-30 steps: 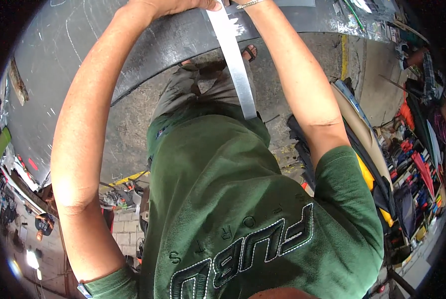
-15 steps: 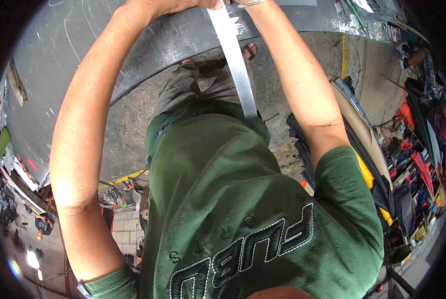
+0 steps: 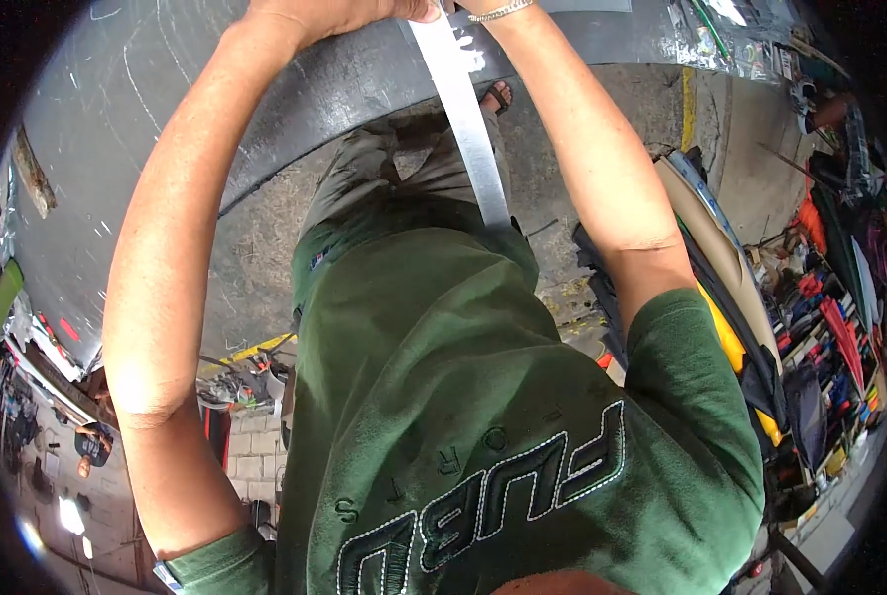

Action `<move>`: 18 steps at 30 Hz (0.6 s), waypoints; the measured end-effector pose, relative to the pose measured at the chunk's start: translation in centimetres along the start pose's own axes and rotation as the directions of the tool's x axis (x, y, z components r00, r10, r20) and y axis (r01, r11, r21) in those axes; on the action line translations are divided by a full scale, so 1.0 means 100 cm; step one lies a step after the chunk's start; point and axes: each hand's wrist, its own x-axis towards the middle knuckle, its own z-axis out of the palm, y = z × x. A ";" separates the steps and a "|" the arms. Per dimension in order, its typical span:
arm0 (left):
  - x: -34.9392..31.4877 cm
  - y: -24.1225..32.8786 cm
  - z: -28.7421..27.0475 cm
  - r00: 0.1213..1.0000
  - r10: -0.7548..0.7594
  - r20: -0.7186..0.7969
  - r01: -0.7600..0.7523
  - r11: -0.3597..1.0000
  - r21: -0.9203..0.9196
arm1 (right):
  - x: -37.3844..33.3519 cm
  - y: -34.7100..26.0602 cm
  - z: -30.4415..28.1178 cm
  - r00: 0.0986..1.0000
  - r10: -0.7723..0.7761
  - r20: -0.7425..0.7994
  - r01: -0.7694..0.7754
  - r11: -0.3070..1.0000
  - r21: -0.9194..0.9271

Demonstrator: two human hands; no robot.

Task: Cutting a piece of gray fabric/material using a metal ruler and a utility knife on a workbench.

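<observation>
At the upper edge my left hand is partly cut off. Its thumb lies against the top of a long, flat silver metal strip, shaped like a ruler, and the hand grips it there. From the dark table the strip slants over the edge toward my waist. My right wrist, wearing a silver chain bracelet, shows just right of the strip's top. The fingers of my right hand lie beyond the upper edge. Under both wrists stretches the dark table, marked with thin white lines.
A wooden piece lies at the table's far left. On my right stand tan and black panels beside a crowded heap of coloured goods. Another person is small at lower left. My sandalled foot is under the table.
Very little differs. Both hands stay at the strip's upper end, and my arms and the view have shifted slightly; a bit more of the bracelet shows.
</observation>
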 end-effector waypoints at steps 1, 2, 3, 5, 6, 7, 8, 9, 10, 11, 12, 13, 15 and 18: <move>0.000 0.000 -0.001 1.000 -0.003 0.003 0.003 1.000 0.000 | -0.001 0.002 -0.003 1.000 -0.009 0.005 0.009 0.996 -0.089; 0.000 0.000 -0.001 1.000 -0.010 0.016 0.009 1.000 0.014 | -0.002 -0.002 -0.001 1.000 -0.017 0.010 0.018 0.984 -0.178; 0.000 0.000 0.000 0.999 -0.016 0.029 0.015 1.000 0.027 | -0.001 -0.004 0.002 1.000 -0.013 0.012 0.015 0.984 -0.177; 0.001 0.001 0.000 0.999 -0.010 0.036 0.009 0.999 0.034 | 0.003 -0.010 0.005 0.921 -0.342 0.189 0.292 0.281 -0.914; 0.002 0.003 0.000 0.999 0.003 0.038 -0.005 0.999 0.041 | 0.005 -0.002 -0.002 0.922 -0.340 0.185 0.286 0.276 -0.918; 0.003 0.004 0.002 0.999 0.012 0.039 -0.014 0.999 0.038 | 0.008 0.011 -0.013 0.908 -0.389 0.157 0.368 0.557 -0.745; 0.002 -0.001 0.009 0.995 0.075 -0.064 -0.075 0.997 0.006 | 0.011 0.021 -0.017 0.896 -0.428 0.118 0.430 0.769 -0.473; -0.001 -0.008 0.019 0.977 0.130 -0.167 -0.135 0.991 -0.019 | 0.012 0.023 -0.015 0.897 -0.425 0.121 0.429 0.772 -0.470; 0.011 -0.033 0.050 0.979 0.116 -0.168 -0.121 0.992 -0.019 | 0.014 0.024 -0.008 0.871 -0.477 0.123 0.472 0.740 -0.479; 0.034 -0.076 0.094 0.915 0.179 -0.361 -0.274 0.933 -0.233 | 0.017 0.025 0.005 0.838 -0.529 0.133 0.523 0.710 -0.472; 0.043 -0.102 0.119 0.813 0.188 -0.551 -0.451 0.801 -0.393 | 0.016 0.020 0.016 0.839 -0.525 0.144 0.528 0.720 -0.451; 0.041 -0.093 0.095 0.812 0.205 -0.547 -0.471 0.783 -0.407 | 0.007 0.006 0.008 0.968 -0.247 0.038 0.243 0.898 -0.366; 0.005 0.005 0.002 0.998 0.042 0.047 -0.043 0.999 0.006 | 0.004 -0.001 -0.006 0.997 0.046 -0.056 -0.058 0.968 -0.246; 0.003 0.004 -0.003 0.998 0.051 0.020 -0.051 0.999 -0.010 | 0.011 0.011 -0.004 0.977 -0.198 -0.076 0.179 0.962 -0.205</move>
